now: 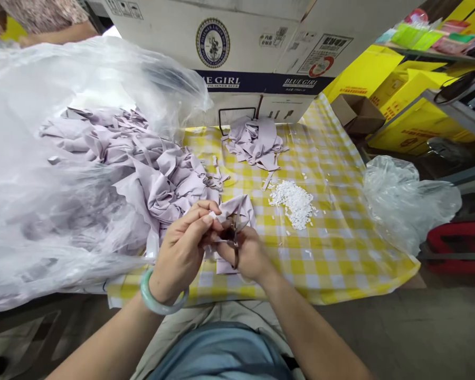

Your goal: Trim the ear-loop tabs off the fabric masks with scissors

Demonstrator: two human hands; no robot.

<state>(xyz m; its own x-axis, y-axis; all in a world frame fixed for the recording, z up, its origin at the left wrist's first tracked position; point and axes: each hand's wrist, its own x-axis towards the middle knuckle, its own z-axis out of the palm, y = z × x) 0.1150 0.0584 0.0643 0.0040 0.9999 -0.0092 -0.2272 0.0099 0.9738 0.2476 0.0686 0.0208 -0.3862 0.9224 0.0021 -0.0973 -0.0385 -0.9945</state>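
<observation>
My left hand (184,245), with a pale green bangle on the wrist, pinches a small white tag on a lilac fabric piece (239,208) at the table's near edge. My right hand (247,253) grips small scissors (234,240), whose blades point up at the fabric right beside the left fingertips. Both hands are closed and touch each other. A heap of white snipped bits (295,203) lies just right of the hands. A big pile of lilac fabric pieces (142,163) spills from a clear plastic bag (43,211) on the left.
A smaller stack of lilac pieces (255,142) lies at the back of the yellow checked tablecloth (340,248). Cardboard boxes (253,47) stand behind it. Another clear bag (407,203) hangs off the right edge. Yellow boxes (411,100) sit at right. Another person's arm (51,34) is at top left.
</observation>
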